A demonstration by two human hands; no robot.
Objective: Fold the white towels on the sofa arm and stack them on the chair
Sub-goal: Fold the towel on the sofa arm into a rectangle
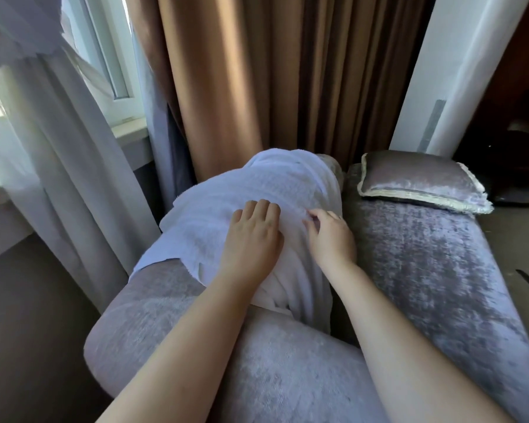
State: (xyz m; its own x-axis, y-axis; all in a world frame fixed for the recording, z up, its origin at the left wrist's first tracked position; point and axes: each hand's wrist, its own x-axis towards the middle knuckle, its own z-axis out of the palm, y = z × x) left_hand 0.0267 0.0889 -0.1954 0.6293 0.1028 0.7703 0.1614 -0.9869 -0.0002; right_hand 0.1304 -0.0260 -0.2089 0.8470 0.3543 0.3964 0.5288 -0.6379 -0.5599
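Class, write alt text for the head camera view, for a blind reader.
Two hands work on white towels draped over a grey sofa arm: the left hand rests on them, the right hand pinches a fold. A cushion lies on the seat; brown curtains hang behind.

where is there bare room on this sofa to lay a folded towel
The sofa seat is bare from the cushion at its far end to the near edge. The sofa arm is bare at its near end. Crowded: its far half, where the white towels lie under the left hand and right hand.
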